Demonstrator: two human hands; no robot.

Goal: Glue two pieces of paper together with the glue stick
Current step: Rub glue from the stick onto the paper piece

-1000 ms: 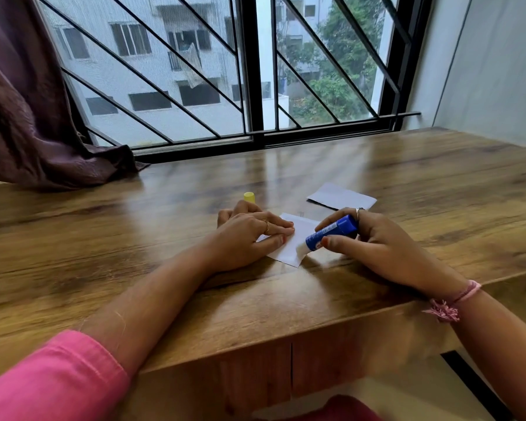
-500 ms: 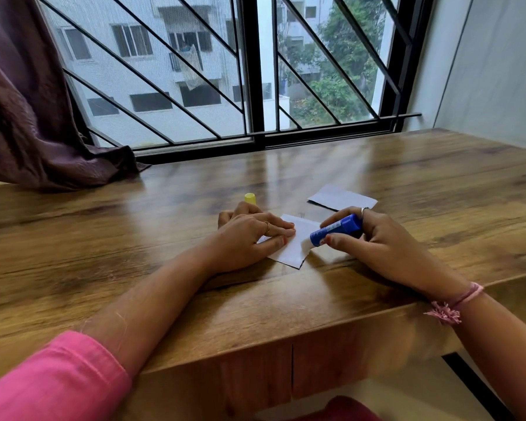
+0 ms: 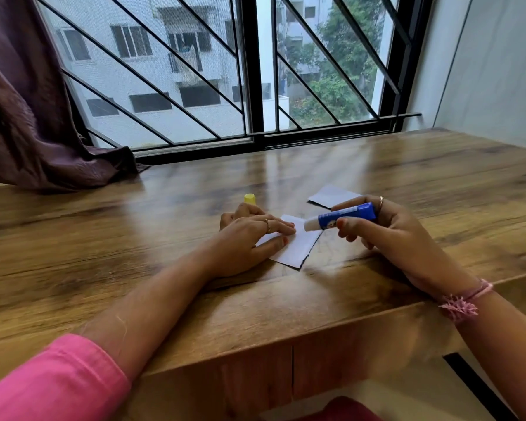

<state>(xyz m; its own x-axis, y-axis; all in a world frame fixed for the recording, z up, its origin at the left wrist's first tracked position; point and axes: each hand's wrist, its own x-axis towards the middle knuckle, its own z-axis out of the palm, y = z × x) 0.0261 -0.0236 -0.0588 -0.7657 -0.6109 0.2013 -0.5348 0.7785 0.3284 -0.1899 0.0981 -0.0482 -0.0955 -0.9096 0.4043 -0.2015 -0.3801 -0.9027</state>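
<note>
- Glue stick [image 3: 343,219]: your right hand [image 3: 386,235] grips it, tip just beside the left fingertips [image 3: 287,230].
- Paper [image 3: 298,249]: left hand [image 3: 249,238] flat on it (gluing apparently underway).
- Second piece [image 3: 331,196]: beyond your right fingers, not yet joined.

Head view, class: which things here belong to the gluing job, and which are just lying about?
Job: glue stick in right hand; near paper under left hand; far paper; yellow cap.
Lying about: curtain on table.

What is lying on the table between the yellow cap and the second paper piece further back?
In the head view, only bare wooden table lies between the yellow cap and the second paper piece.
</note>
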